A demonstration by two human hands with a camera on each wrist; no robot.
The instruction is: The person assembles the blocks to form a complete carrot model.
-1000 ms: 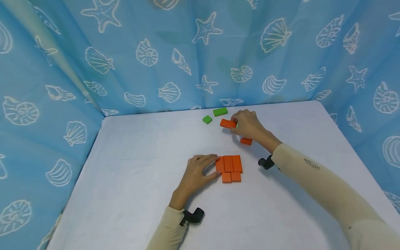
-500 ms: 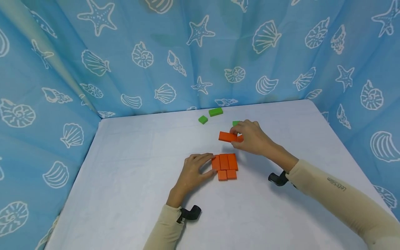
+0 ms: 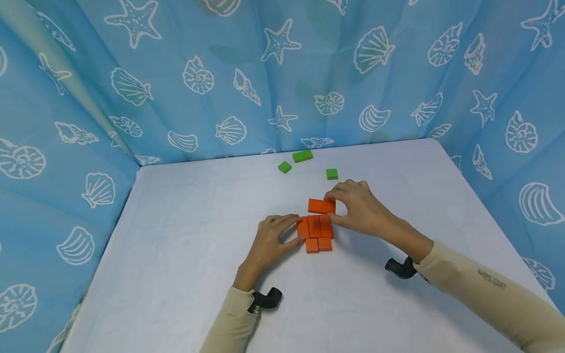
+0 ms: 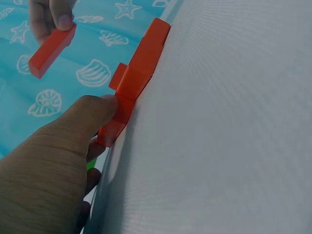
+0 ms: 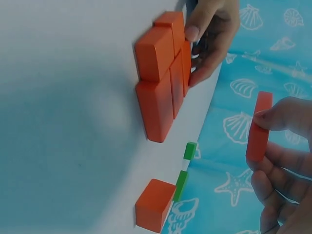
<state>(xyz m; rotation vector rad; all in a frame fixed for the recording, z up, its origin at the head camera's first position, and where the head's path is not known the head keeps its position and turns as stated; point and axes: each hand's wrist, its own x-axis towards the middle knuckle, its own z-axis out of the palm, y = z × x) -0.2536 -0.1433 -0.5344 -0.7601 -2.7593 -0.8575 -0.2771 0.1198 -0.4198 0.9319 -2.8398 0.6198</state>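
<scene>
A cluster of flat orange blocks (image 3: pixel 315 230) lies mid-table, three long ones side by side with two short ones in front. My left hand (image 3: pixel 297 229) presses its fingertips and thumb against the cluster's left side; the left wrist view shows the thumb (image 4: pixel 92 117) on the cluster (image 4: pixel 139 73). My right hand (image 3: pixel 332 208) pinches a long orange block (image 3: pixel 321 206) just behind the cluster, held slightly above the table. In the right wrist view the held block (image 5: pixel 258 126) hangs apart from the cluster (image 5: pixel 158 92).
Three green blocks (image 3: pixel 284 167) (image 3: pixel 302 156) (image 3: pixel 332 174) lie near the back of the white table (image 3: pixel 176 220). A loose small orange cube (image 5: pixel 155 204) sits behind the cluster. Blue seashell curtains (image 3: pixel 220 73) enclose the table on three sides.
My right hand carried the long orange block from beside the green blocks toward me, to just behind the cluster, uncovering a green cube. The left hand stayed on the cluster.
</scene>
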